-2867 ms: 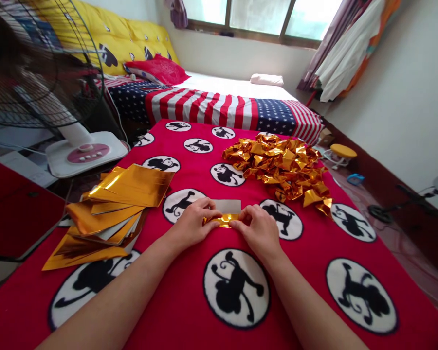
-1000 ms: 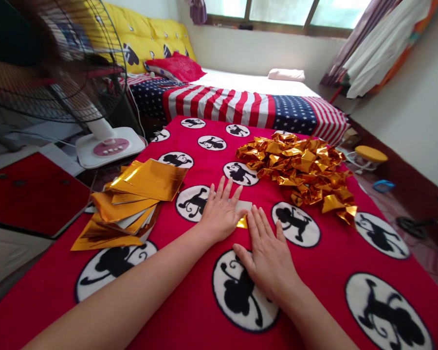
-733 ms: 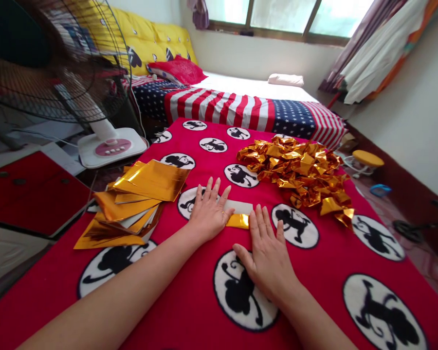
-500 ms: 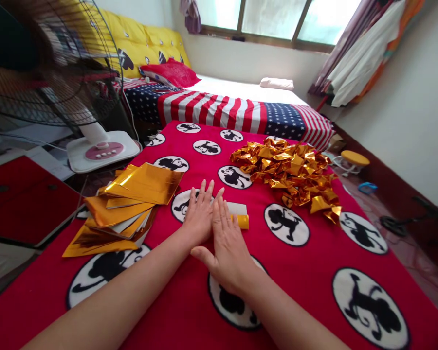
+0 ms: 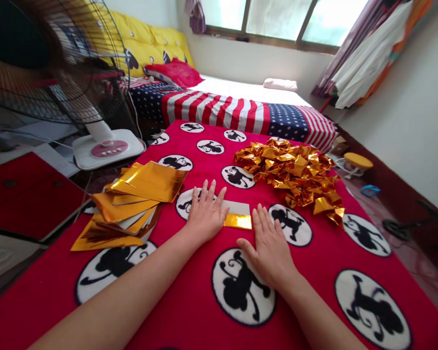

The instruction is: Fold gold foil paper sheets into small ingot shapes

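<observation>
My left hand [image 5: 207,214], fingers spread, is pressing the folded gold foil paper [image 5: 238,220] flat; my right hand [image 5: 272,245], open, is lying just beside it, gripping nothing.

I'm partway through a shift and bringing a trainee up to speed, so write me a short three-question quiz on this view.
1. Where is the heap of crumpled orange-gold foil pieces?
A) On the white fan base
B) Beyond the right hand, on the red cloth with black monkey figures
C) On the bed
2. True or false: the left hand is clenched in a fist.
3. Fill in: the small gold-and-grey sheet shows shiny ____ on its nearer part and dull ____ beyond.
Key: 1 B; 2 false; 3 gold, grey.
</observation>
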`<state>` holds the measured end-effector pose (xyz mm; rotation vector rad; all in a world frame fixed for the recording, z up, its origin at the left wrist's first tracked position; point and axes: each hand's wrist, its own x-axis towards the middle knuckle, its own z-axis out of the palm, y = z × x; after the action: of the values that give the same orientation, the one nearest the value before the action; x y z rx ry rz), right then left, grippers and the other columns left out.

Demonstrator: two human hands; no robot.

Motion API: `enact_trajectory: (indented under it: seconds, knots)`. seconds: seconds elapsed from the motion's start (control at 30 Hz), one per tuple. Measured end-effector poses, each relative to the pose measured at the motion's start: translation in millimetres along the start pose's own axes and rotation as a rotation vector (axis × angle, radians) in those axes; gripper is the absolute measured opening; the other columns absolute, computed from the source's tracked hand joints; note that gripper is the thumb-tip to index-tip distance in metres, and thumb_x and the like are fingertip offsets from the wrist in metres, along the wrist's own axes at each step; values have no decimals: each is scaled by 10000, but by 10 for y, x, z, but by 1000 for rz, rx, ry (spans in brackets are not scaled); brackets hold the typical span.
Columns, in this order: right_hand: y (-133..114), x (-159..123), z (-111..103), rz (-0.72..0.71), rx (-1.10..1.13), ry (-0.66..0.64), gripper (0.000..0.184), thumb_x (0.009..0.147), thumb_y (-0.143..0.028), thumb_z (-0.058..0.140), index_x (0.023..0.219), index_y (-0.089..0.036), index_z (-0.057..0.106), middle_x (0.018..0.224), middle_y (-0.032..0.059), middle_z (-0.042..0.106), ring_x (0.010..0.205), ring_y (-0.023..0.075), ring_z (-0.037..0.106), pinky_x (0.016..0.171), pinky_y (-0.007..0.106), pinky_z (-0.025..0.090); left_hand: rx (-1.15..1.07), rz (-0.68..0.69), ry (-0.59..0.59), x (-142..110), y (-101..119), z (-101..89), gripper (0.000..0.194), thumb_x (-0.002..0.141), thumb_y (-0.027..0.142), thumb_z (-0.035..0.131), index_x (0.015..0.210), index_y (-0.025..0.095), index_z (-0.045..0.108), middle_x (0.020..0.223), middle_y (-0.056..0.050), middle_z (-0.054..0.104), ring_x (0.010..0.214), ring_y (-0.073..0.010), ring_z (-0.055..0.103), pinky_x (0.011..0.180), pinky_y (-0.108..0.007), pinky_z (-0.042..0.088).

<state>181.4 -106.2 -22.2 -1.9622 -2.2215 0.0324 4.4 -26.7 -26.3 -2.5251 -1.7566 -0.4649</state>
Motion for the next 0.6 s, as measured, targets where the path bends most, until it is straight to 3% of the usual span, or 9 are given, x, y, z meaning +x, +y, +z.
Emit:
enact_trajectory:
  seconds: [0.17, 0.27, 0.43, 0.6]
  knots:
    - [-46, 138, -29, 103, 117, 135, 599, 876, -449, 535, 1339, -70, 502, 1439, 196, 450, 1342, 332, 377, 1105, 498, 283, -11, -15, 51, -9, 10, 18, 590, 928, 452, 421, 1457, 193, 384, 1550, -171, 284, 1452, -345, 179, 1149, -584, 132]
    - [-159, 236, -64, 104, 266, 221, 565, 803, -328, 628, 1308, -97, 519, 1236, 163, 595, 1153, 300, 521, 1016, 429, 400, -19, -28, 70, -13, 7, 20, 608, 927, 455, 423, 1465, 178, 367, 1538, -191, 302, 1445, -354, 198, 1145, -568, 169]
    - [-159, 331, -60, 265, 481, 209, 693, 718, -290, 682, 1349, -105, 464, 1074, 117, 624, 845, 225, 602, 800, 367, 498, -27, -40, 72, -4, 18, -8, 618, 917, 434, 458, 1461, 156, 372, 1527, -215, 310, 1437, -366, 216, 1143, -552, 200]
    - [-109, 357, -19, 347, 603, 193, 662, 693, -299, 685, 1317, -162, 511, 899, 35, 656, 659, 162, 581, 650, 301, 465, -52, -38, 79, 2, 17, 11, 625, 911, 431, 474, 1463, 160, 366, 1526, -206, 318, 1434, -371, 223, 1141, -559, 205]
